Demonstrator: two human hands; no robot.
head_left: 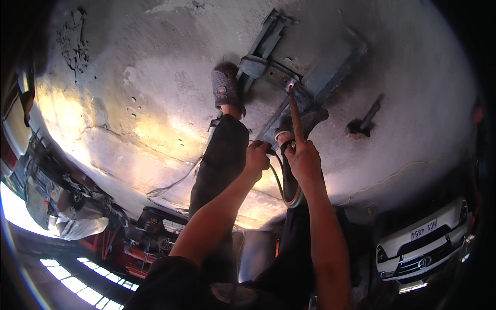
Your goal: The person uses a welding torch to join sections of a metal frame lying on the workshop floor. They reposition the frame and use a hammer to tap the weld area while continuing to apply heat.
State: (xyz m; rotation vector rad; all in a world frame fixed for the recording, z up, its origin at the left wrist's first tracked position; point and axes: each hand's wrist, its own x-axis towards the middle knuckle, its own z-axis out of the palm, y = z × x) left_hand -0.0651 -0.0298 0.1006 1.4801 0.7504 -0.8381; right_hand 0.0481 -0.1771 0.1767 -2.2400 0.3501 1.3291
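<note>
My right hand is wrapped round the handle of a long gas torch. Its tip glows against the crosspiece of a grey metal frame, which lies on the concrete floor beyond my feet. Lower and to the left, my left hand is closed in front of my knee. A small dark piece shows at its fingers, but what it grips is hard to make out. Green and red hoses loop down between both hands. My shoes rest on either side of the frame's near end.
On the floor to the right lies a hammer. A flat grey metal plate adjoins the frame. Cables trail at the left. A white vehicle stands at lower right; car parts and red stands crowd the lower left.
</note>
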